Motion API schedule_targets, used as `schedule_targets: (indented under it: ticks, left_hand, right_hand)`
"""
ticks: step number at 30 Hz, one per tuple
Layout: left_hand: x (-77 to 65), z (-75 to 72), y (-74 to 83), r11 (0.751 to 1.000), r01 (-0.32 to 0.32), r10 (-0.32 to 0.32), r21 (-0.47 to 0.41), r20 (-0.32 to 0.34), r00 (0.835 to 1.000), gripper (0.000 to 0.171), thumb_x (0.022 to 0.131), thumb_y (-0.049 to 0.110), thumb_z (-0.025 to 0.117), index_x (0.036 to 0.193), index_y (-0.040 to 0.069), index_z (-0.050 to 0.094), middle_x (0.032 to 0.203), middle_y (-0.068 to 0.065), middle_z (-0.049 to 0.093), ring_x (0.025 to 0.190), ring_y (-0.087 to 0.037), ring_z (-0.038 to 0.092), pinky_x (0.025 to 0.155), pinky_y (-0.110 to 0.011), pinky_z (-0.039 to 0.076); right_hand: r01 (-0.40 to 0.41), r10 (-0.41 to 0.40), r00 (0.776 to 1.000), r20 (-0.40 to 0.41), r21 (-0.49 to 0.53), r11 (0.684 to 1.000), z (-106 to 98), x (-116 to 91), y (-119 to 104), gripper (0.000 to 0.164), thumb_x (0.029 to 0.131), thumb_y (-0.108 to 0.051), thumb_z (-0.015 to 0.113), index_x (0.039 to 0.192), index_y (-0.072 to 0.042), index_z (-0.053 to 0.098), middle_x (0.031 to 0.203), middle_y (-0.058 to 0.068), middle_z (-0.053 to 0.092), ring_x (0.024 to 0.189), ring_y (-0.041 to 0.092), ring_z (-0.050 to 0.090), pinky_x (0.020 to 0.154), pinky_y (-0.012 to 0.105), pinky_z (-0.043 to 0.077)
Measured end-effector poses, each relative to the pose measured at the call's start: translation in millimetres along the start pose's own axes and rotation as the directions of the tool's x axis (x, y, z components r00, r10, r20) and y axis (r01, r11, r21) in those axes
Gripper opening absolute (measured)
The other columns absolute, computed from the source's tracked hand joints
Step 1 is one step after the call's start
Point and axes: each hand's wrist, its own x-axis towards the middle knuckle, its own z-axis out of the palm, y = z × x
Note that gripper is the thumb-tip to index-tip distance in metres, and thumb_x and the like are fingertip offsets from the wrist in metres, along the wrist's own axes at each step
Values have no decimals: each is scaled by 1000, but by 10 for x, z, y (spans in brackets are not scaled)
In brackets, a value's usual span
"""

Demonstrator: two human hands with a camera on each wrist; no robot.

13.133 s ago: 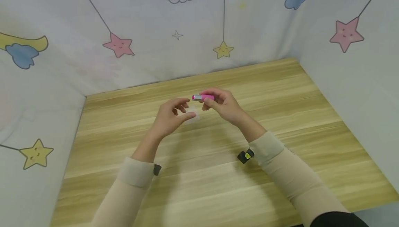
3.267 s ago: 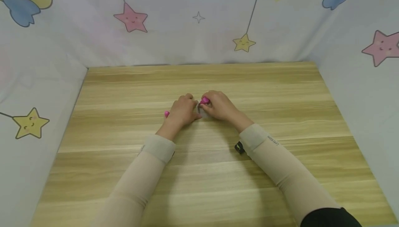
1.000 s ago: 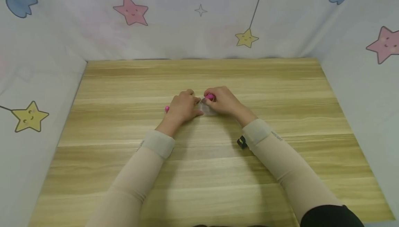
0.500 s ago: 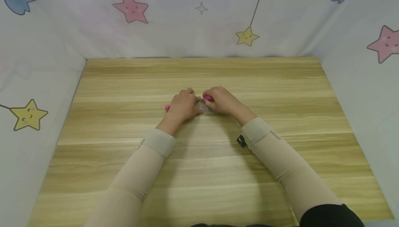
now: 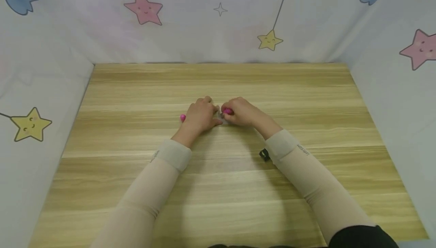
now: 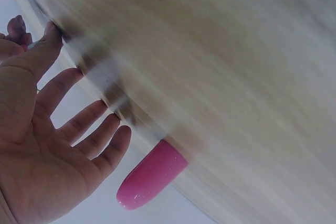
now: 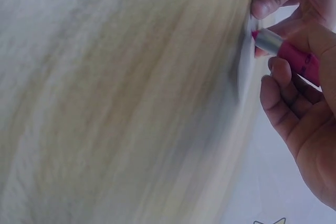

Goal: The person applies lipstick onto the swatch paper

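Observation:
My right hand (image 5: 242,112) pinches a lipstick (image 7: 299,61) with a pink case, a silver collar and a bright pink tip. In the right wrist view the tip is tilted down right at a small whitish sheet (image 7: 244,72) on the table. My left hand (image 5: 200,115) rests on the table, thumb and fingertips spread and pressing at the sheet's left side, and covers part of it. The glossy pink lipstick cap (image 6: 152,177) stands upright by itself, just left of my left hand and not touched by it.
The wood-grain table (image 5: 218,187) spreads all round the hands. White cloth walls (image 5: 190,32) printed with stars close it off at the back and both sides. A black wrist camera (image 5: 264,154) hangs under the right cuff.
Earlier both hands were raised over the sheet, the lipstick held in the air. They have since come down to the table. In the last half second the lipstick shifted slightly toward me; the left hand stayed.

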Motion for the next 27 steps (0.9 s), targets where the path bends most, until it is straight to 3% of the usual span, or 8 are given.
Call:
schedule_targets:
  ticks: [4,14,19,27]
  left_hand:
    - [21,-13,6,1000,-2,2,-1,8,1000,59,91,49,74,138,16,64,138,-14,52,128,-37,50,98,-53,49]
    - [37,10,11,1000,-6,6,-8,4,1000,53,91,45,75,135,17,67,137,-14,53,127,-37,50,97,-53,50]
    - [41,-13,16,1000,-14,14,-7,-3,1000,52,91,46,75,132,14,69,135,-14,53,124,-37,52,95,-53,50]
    - [26,-23,3,1000,-10,10,-21,16,1000,57,90,47,75,136,15,66,139,-15,52,127,-37,50,97,-53,50]
  right_hand:
    - [-4,3,1000,29,11,1000,-42,-7,-19,13,93,-10,65,100,-3,74,70,0,53,64,13,44,61,28,37]
    - [-68,66,997,-26,-85,994,-24,25,-13,15,98,-10,62,108,-2,71,93,9,65,82,22,56,79,38,48]
    - [-26,27,1000,7,-97,995,-68,13,-36,13,94,-5,63,104,-1,71,85,9,60,78,22,52,75,38,46]
    - [-17,21,999,40,-83,996,-96,27,-40,11,97,-7,62,102,-3,71,83,6,60,75,20,51,73,36,45]
